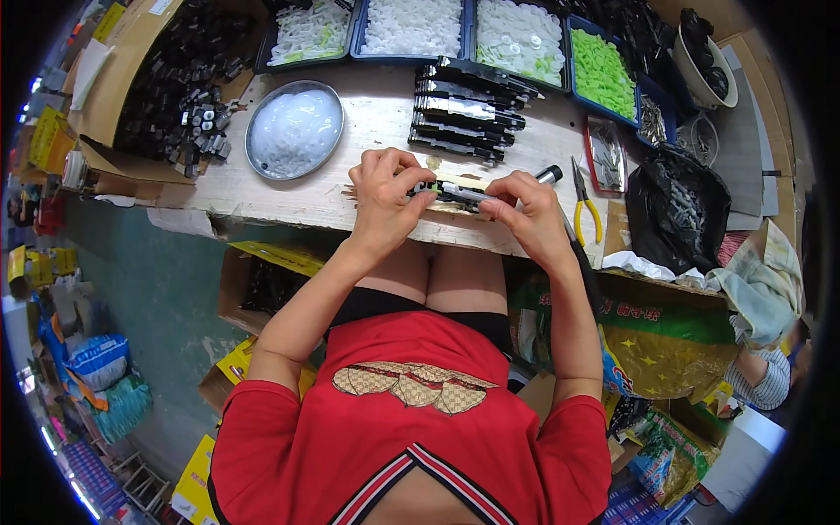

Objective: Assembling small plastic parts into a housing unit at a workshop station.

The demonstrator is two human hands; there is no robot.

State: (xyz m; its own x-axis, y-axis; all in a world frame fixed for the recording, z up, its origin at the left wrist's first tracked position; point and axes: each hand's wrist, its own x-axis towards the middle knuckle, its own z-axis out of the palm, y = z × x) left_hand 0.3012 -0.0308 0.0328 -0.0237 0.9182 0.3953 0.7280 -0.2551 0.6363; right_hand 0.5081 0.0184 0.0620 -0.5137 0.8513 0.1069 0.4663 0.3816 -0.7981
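At the table's front edge, both my hands hold a narrow black part with a grey strip along it and a bit of green at its left end. My left hand pinches the left end between thumb and fingers. With thumb and fingertips, my right hand grips the other end. Just beyond lies a row of similar long black parts, some with shiny faces. Beside my right hand is a dark cylindrical tool, partly hidden. Pliers with yellow handles lie to its right.
Trays of small white pieces and green pieces line the back. At left are a round metal dish and a carton of black pieces. A red-edged box and black bag stand right.
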